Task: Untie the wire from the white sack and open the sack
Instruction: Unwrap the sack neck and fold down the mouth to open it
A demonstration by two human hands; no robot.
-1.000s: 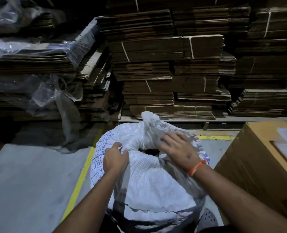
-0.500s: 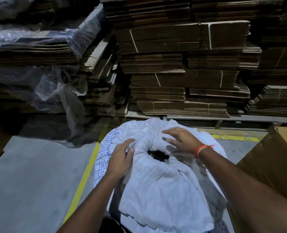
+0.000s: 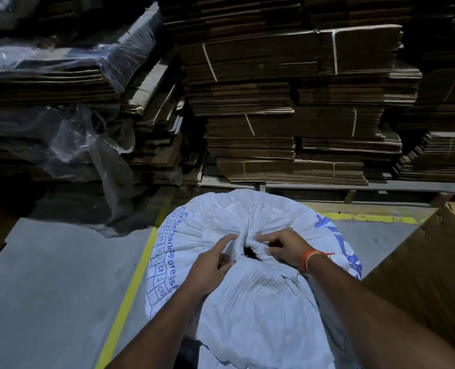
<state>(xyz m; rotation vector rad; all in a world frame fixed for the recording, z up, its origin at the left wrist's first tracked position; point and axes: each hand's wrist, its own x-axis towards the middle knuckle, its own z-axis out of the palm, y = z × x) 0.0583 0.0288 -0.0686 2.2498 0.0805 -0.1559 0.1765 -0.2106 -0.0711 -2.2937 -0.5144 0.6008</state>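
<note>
Grey concrete floor (image 3: 48, 288) with yellow painted line (image 3: 130, 291); white sack (image 3: 247, 302) standing on line; brown carton (image 3: 434, 275) just right of sack; flattened cardboard stacks (image 3: 287, 115) on low pallet (image 3: 327, 186) behind sack.

The woven plastic white sack (image 3: 250, 302) carries blue printing: lettering and a grid of small labelled boxes down its left side, and broader blue marks on its right side. An orange thread band (image 3: 309, 259) circles the wrist by the right hand (image 3: 283, 247). The smooth grey concrete floor (image 3: 48, 288) bears a painted yellow stripe (image 3: 126, 296). The strapped stacks of flattened brown corrugated cardboard (image 3: 287, 102) are crossed by thin white straps. An open brown cardboard box (image 3: 434, 267) stands at the floor's right edge.
</note>
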